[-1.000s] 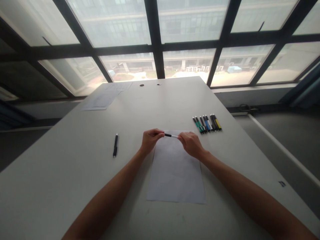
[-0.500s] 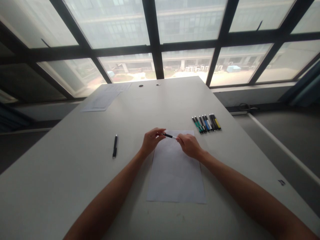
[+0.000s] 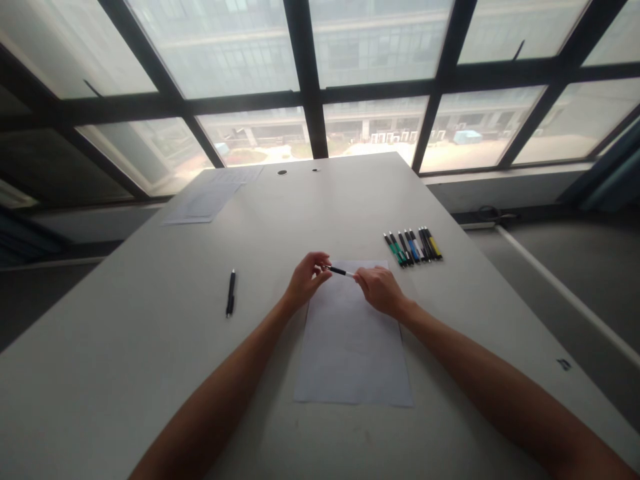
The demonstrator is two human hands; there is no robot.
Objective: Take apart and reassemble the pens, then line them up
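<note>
A black-and-white pen [image 3: 341, 271] is held level between my two hands, just above the far edge of a white sheet of paper [image 3: 350, 347]. My left hand [image 3: 306, 280] pinches the pen's black end with its fingertips. My right hand [image 3: 380, 290] is closed around the white end. Both forearms reach in from the near edge of the pale table [image 3: 150, 347].
A row of several pens [image 3: 413, 247] with green, blue, black and yellow barrels lies to the right of the sheet. A single black pen [image 3: 231, 292] lies to the left. More paper sheets [image 3: 207, 197] rest at the far left corner, before large windows.
My left hand's fingers have loosened and shifted on the pen's black end, and the pen has tilted slightly. The hands stay in the same place.
</note>
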